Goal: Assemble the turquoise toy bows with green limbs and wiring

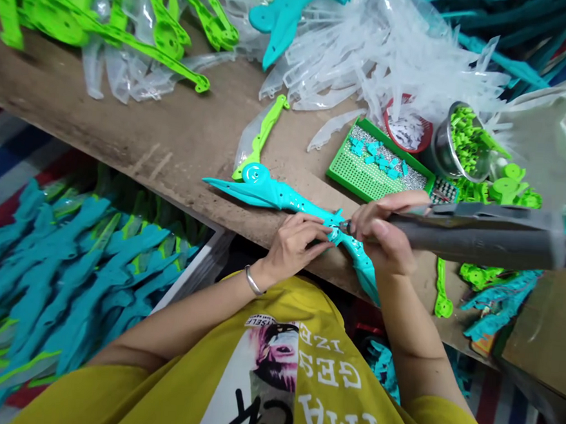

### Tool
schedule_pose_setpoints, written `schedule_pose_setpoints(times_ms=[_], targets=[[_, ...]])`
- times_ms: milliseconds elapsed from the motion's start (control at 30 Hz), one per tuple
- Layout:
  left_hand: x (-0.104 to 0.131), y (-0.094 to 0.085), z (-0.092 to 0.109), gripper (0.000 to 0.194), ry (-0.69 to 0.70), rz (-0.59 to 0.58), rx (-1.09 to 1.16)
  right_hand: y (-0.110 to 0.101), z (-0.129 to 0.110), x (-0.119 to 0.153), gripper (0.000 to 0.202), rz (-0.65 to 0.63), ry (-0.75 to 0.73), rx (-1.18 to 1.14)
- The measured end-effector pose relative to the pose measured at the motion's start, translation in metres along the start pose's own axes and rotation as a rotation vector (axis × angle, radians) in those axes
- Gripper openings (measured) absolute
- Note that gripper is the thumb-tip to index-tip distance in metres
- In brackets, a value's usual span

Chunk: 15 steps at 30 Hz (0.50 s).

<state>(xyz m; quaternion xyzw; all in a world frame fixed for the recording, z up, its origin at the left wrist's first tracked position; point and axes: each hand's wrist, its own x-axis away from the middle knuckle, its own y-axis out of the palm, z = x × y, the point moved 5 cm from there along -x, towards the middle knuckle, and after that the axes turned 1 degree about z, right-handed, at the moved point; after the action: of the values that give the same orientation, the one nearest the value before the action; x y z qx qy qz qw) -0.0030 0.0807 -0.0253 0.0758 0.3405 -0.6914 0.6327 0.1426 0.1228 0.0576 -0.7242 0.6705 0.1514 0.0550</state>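
A glossy teal plastic toy part [288,196], long and curved, lies along the front edge of the cardboard-covered table. My left hand [297,242], with a silver bangle at its wrist, grips the part near its middle with bent fingers. In my right hand [390,236] is a dark grey electric screwdriver [480,233], held almost level. Its tip meets the teal part just beyond my left fingertips; the screw itself is too small to make out. A lime-green arm with a clear blade [261,139] sticks out from the part's round left end.
Behind my hands stands a green perforated tray [363,172] of screws and small teal pieces. Near it are a red bowl [410,127] and a steel bowl [462,144] of green bits. Clear blades [372,50] are heaped behind. Teal assemblies [66,268] pile up at lower left.
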Motion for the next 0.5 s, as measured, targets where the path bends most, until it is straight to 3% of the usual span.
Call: schedule_pose_setpoints(times_ms=[133, 300, 500], targets=[[-0.002, 0.001, -0.001, 0.016, -0.008, -0.010, -0.074, 0.009, -0.018, 0.013, 0.021, -0.059, -0.100, -0.083], [-0.002, 0.002, -0.003, 0.018, -0.053, -0.080, -0.111, 0.007, -0.011, 0.019, 0.021, -0.055, -0.061, -0.039], [-0.003, 0.001, -0.001, 0.017, -0.034, -0.086, -0.120, 0.006, -0.003, 0.019, 0.022, -0.077, -0.043, -0.002]])
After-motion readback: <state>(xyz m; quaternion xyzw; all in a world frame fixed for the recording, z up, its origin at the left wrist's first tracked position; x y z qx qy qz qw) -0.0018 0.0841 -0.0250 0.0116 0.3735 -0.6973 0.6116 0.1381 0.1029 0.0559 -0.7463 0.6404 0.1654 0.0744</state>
